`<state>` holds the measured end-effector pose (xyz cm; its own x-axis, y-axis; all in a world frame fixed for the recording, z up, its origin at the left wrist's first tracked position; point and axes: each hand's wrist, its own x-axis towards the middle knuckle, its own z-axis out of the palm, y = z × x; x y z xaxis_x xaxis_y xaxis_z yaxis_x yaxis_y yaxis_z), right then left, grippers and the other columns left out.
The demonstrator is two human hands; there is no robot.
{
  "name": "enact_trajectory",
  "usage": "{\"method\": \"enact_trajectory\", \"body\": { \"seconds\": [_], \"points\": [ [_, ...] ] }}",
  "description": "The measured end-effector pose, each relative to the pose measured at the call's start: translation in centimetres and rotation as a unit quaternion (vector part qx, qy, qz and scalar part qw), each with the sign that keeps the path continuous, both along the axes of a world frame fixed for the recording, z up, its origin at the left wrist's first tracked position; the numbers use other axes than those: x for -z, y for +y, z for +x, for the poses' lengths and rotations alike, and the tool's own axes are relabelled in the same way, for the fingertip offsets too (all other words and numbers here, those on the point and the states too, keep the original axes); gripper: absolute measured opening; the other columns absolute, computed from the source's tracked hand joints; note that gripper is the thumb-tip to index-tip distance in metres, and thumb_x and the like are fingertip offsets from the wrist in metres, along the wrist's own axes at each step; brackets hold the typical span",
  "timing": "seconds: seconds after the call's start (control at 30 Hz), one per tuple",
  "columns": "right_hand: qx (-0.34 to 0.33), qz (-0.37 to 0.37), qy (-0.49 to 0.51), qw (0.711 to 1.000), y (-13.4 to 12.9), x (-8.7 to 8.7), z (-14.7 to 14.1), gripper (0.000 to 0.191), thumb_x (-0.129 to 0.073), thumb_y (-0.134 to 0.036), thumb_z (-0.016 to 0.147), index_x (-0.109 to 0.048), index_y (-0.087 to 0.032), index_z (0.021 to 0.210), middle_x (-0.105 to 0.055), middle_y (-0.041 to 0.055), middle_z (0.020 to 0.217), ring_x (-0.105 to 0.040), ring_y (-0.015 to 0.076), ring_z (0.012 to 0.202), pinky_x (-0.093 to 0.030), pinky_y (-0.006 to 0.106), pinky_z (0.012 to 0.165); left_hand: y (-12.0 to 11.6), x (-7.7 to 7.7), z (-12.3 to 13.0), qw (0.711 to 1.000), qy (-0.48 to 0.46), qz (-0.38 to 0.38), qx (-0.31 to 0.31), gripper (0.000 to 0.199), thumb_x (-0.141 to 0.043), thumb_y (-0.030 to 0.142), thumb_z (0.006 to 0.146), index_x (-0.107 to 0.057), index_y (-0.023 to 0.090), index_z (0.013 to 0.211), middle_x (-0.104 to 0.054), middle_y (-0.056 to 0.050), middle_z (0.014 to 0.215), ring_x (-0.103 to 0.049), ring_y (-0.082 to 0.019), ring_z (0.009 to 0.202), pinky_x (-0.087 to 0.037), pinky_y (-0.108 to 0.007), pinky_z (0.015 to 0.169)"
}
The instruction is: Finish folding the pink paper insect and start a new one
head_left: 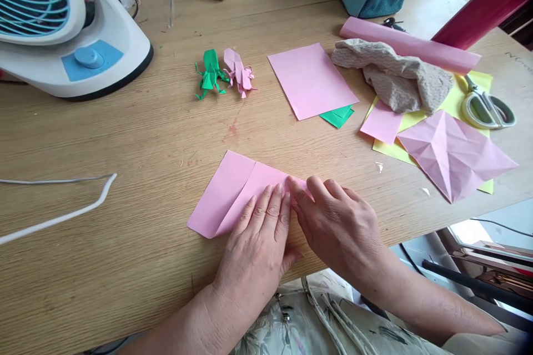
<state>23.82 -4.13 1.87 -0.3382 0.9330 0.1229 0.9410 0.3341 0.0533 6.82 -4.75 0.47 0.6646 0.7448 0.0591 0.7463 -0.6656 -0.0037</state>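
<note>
A pink sheet of paper (222, 191) lies in front of me, partly folded, with a crease line across it. My left hand (257, 241) rests flat on the paper, fingers stretched out side by side. On the paper's right part, my right hand (339, 224) is closed, its fingers curled and pressed at the far edge, which they partly hide. Beyond the sheet stand a green folded paper figure (210, 73) and a pink folded paper figure (239, 73), side by side.
Right of the figures lies a square pink sheet (314, 80) over green paper (338, 116). Farther right are a crumpled cloth (395, 75), scissors (487, 110) and a creased pink sheet (453, 158) on yellow paper. A fan (104, 61) stands far left; white cable (83, 211) crosses the left side.
</note>
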Motion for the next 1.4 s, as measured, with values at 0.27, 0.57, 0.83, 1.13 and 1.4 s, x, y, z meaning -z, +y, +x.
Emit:
{"method": "enact_trajectory", "body": {
  "seconds": [0.27,0.57,0.83,1.13,1.4],
  "points": [
    [-0.008,0.023,-0.002,1.0,-0.1,0.1,-0.1,0.029,-0.056,-0.018,0.091,-0.061,-0.016,0.119,-0.061,0.004,0.089,-0.048,0.017,0.075,-0.034,0.033,0.064,-0.1,-0.2,-0.5,1.0,-0.004,-0.013,-0.008,0.067,-0.054,0.05,0.093,-0.049,0.004,0.142,-0.043,-0.021,0.151,-0.046,-0.035,0.138,-0.047,-0.047,0.108],
    [-0.004,0.027,0.003,1.0,-0.2,0.6,-0.1,0.039,-0.056,-0.018,0.089,-0.058,-0.012,0.128,-0.062,0.0045,0.092,-0.048,0.0178,0.077,-0.036,0.034,0.068,0.0,-0.3,-0.7,0.999,-0.008,-0.019,-0.031,0.069,-0.05,0.056,0.093,-0.049,0.009,0.144,-0.043,-0.021,0.152,-0.045,-0.039,0.138,-0.046,-0.055,0.106],
    [-0.019,0.03,-0.004,0.999,0.1,0.3,0.2,0.036,-0.054,-0.017,0.091,-0.058,-0.015,0.126,-0.062,0.005,0.091,-0.048,0.0186,0.077,-0.037,0.034,0.069,-1.1,-0.2,-0.6,0.996,0.035,-0.057,-0.065,0.087,-0.054,0.069,0.084,-0.035,0.02,0.153,-0.03,-0.018,0.16,-0.034,-0.04,0.144,-0.04,-0.06,0.11],
    [-0.027,0.028,-0.022,0.999,0.0,0.2,0.3,0.036,-0.054,-0.017,0.091,-0.058,-0.014,0.126,-0.06,0.0055,0.089,-0.048,0.0192,0.076,-0.036,0.034,0.067,-2.3,0.1,-0.9,0.994,0.042,-0.05,-0.086,0.096,-0.05,0.077,0.08,-0.035,0.017,0.153,-0.026,-0.023,0.16,-0.028,-0.04,0.148,-0.037,-0.06,0.111],
    [-0.029,0.019,-0.028,0.999,0.0,0.0,0.4,0.037,-0.054,-0.017,0.092,-0.056,-0.015,0.128,-0.059,0.0053,0.088,-0.048,0.0194,0.076,-0.035,0.034,0.067,-3.0,0.0,-1.1,0.992,0.041,-0.058,-0.105,0.103,-0.052,0.079,0.077,-0.031,0.014,0.154,-0.025,-0.024,0.16,-0.029,-0.04,0.147,-0.036,-0.055,0.113]
  ]
}}
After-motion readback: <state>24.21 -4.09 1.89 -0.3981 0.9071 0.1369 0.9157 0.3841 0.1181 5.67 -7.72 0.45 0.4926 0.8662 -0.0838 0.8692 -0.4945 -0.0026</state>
